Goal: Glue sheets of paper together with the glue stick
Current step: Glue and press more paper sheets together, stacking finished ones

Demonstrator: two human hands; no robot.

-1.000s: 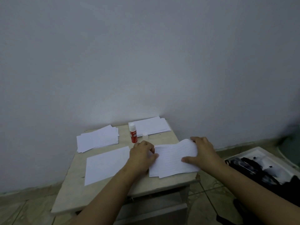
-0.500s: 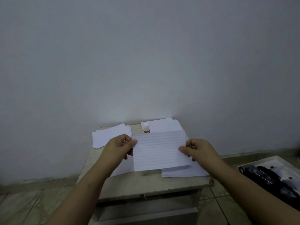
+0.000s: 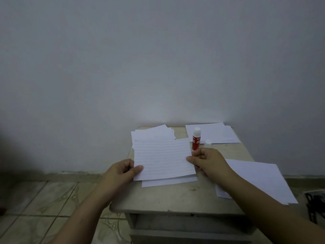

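Paper: a lined sheet point(image 3: 163, 158) is held just above the table point(image 3: 184, 198), over its left half, by both hands. The left hand point(image 3: 121, 173) pinches the sheet's lower left corner, thumb on top and fingers curled beneath. The right hand point(image 3: 209, 162) pinches the sheet's right edge about midway up, thumb on the face and the other fingers curled behind. Directly under the held sheet a second sheet point(image 3: 168, 182) lies flat on the table, its near edge and right corner showing below the held one.

At the back left corner of the table sits a loose stack point(image 3: 151, 132) of white sheets, partly covered by the held sheet's top edge. At the back right corner lies another stack point(image 3: 214, 133). The glue stick point(image 3: 196, 139) stands upright between these two stacks, red-bodied with its white tip bare, just beyond the right hand's knuckles. Its cap point(image 3: 208, 143) stands on the table just to its right. A further pile point(image 3: 260, 180) lies along the table's right edge, overhanging it a little, with the right forearm crossing its near left corner.
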